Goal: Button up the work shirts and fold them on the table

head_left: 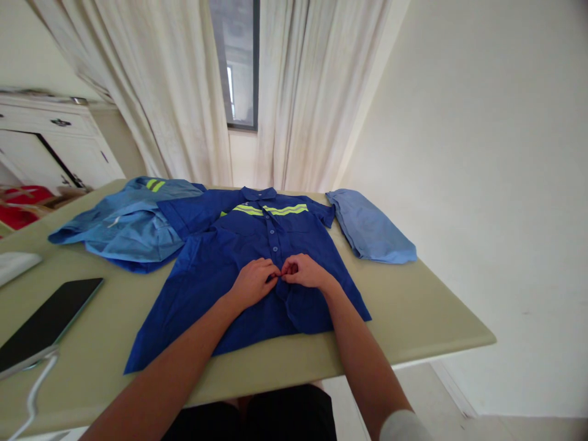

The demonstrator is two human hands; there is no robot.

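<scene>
A dark blue short-sleeved work shirt lies spread on the table, its collar away from me. Yellow-green reflective bands cross its chest, and a row of buttons runs down the middle. At the lower front opening, my left hand pinches the shirt's edge between thumb and fingertips. Meeting it there, my right hand is closed in a pinch on the other side of the placket. The fingertips nearly touch, and the button between them is hidden. Above them several buttons show along the placket.
Crumpled lighter blue clothing with a reflective band lies at the left. A folded light blue garment rests at the right. A dark tablet-like device with a white cable is near left, beside a white object. The greenish tabletop ends near me.
</scene>
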